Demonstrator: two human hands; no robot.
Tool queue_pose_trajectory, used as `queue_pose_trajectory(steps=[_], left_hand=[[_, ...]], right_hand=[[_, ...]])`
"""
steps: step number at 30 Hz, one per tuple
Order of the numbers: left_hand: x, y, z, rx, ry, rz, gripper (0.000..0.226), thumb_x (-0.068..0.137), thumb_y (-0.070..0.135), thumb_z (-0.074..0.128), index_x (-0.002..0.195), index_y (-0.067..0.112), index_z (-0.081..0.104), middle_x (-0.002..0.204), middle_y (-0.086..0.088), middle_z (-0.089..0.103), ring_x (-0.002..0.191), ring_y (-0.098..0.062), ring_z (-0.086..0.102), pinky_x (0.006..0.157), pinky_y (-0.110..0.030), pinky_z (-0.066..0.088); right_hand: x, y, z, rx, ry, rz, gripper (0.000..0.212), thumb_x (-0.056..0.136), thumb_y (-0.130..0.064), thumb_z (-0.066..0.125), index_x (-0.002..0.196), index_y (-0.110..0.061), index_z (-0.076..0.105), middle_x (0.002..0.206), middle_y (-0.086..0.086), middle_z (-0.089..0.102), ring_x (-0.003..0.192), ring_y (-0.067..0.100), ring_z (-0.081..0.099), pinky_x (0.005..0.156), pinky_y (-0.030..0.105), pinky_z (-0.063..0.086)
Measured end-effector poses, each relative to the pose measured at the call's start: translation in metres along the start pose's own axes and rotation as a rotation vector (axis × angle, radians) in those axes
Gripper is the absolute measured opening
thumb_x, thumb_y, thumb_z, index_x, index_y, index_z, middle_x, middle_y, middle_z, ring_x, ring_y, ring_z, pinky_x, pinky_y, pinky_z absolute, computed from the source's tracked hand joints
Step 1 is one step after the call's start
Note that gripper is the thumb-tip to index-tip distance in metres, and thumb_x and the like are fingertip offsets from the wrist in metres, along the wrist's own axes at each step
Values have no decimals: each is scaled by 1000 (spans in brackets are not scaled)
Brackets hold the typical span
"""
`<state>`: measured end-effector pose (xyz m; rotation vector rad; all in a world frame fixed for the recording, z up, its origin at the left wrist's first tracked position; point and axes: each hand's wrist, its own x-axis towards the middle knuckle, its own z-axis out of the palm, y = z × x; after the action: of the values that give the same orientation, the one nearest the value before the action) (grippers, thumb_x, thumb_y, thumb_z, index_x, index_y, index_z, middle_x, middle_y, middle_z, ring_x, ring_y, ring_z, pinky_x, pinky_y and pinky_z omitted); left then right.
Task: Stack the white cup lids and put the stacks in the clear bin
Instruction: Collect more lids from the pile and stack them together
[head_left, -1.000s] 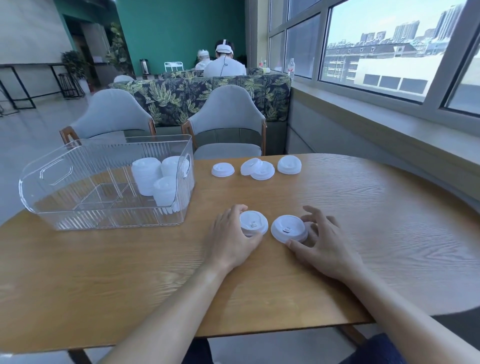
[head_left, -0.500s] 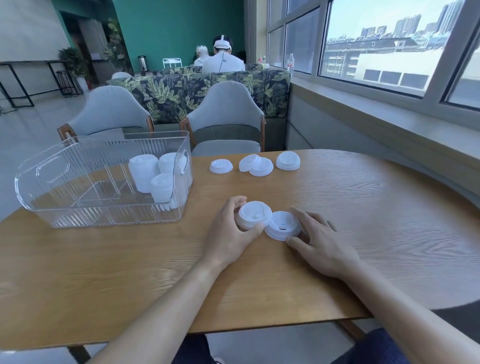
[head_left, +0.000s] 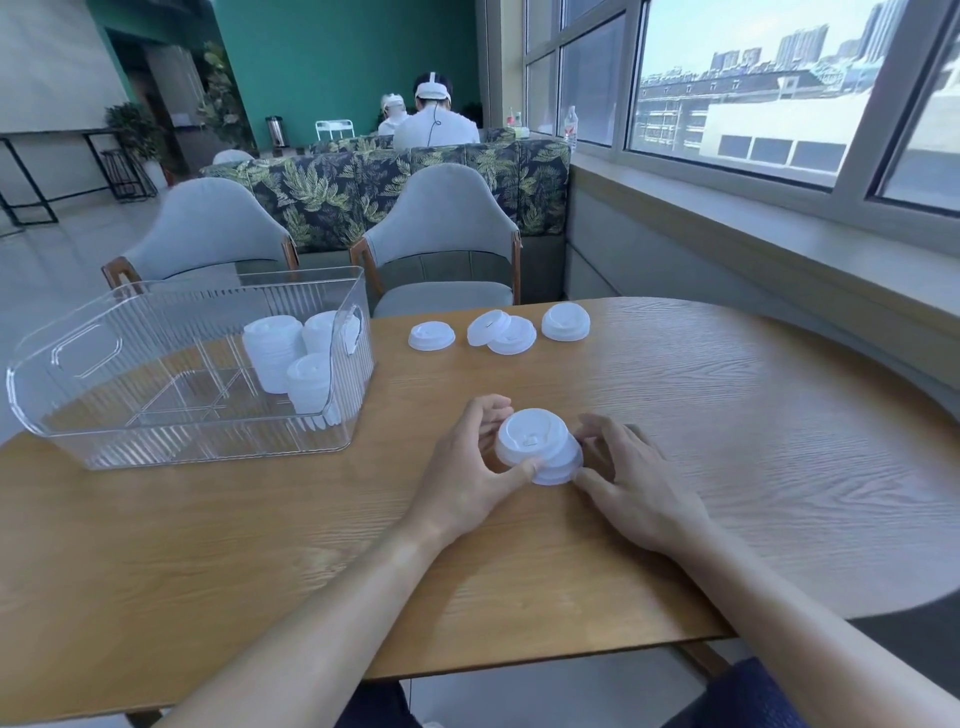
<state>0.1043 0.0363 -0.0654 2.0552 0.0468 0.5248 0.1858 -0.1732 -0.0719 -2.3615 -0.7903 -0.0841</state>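
While pinching a domed white lid (head_left: 530, 434) tilted over a second lid (head_left: 558, 465) on the wood-grain table (head_left: 727, 441): left hand (head_left: 470, 470) curled round it.
Right hand (head_left: 631, 478) with loosely bent fingers touching the lower lid's rim. Farther off, four smooth round loose lids (head_left: 511, 332), two overlapping. Left, on the table, ribbed clear bin (head_left: 104, 415) holding three lid stacks (head_left: 291, 358) at its right end.

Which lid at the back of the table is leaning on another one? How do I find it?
Look at the far edge of the wooden table, beyond the hands, where four white lids sit in a row. The leaning lid is second from the left. It alone is tilted, propped on the flat lid beside it.
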Motion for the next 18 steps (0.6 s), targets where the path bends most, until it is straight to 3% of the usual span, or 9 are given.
queue_pose_trajectory(steps=[3,8,13,18], left_hand=[[2,3,6,-14,-42,2,70,75,32,89,133,30,50,132,9,62,124,1,58,109,-27,47],[5,4,9,-30,-87,-13,75,76,25,90,138,28,47,135,9,61,125,5,55,108,-16,43],[4,3,9,6,-104,-5,75,75,27,90,137,32,47,134,11,61,125,4,56,108,-20,44],[3,2,11,57,-122,6,76,74,29,90,138,32,47,133,11,60,125,5,55,111,-25,44]], right_hand=[[0,4,0,110,27,21,55,88,-42,45,141,-29,43,133,-16,56,130,6,39,110,37,37],[0,2,0,145,78,-7,42,103,-30,42,144,-30,47,135,-15,56,130,4,39,111,34,34],[-1,-2,1,92,49,-22,48,103,-52,31,145,-36,47,134,-22,55,131,2,38,112,33,33],[0,-1,3,4,37,-27,45,103,-49,35,145,-36,48,137,-20,56,133,4,36,113,36,32]])
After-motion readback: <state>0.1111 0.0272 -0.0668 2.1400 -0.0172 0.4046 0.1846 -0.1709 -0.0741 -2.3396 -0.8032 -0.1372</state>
